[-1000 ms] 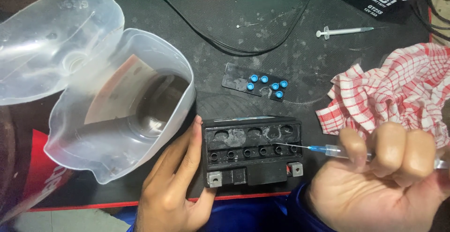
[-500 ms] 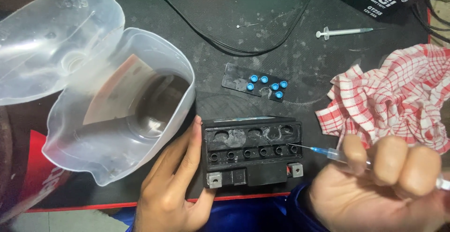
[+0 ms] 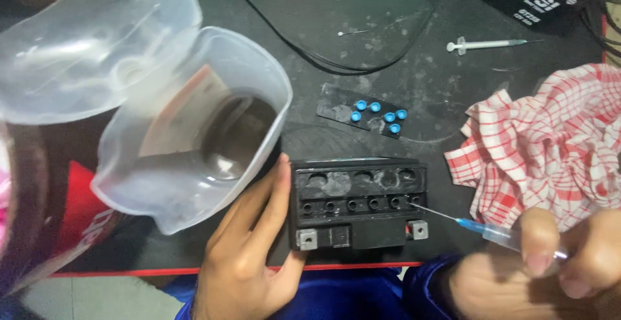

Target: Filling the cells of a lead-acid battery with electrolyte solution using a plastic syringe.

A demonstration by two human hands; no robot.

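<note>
Near the bottom centre of the dark work mat (image 3: 388, 48) sits a small black battery (image 3: 359, 203), its top showing a row of round filler holes. At its nine o'clock side the left hand (image 3: 249, 255) lies flat against the casing, fingers straight and together, thumb tucked under the lower left corner; it braces the battery rather than wrapping it. At four o'clock from the battery the right hand (image 3: 550, 268) is clenched around a syringe (image 3: 498, 234), thumb and fingers pinching the clear barrel, and the thin needle slants up toward ten o'clock with its tip at the rightmost filler hole.

Just beyond the battery at twelve o'clock lies a black strip carrying blue caps (image 3: 378, 114). A crumpled red-and-white checked cloth (image 3: 550, 145) sits at the battery's three o'clock, just above the right hand. A translucent plastic jug (image 3: 194, 126) fills the ten o'clock area, near the left fingertips. A second syringe (image 3: 485, 45) lies well apart toward one o'clock.
</note>
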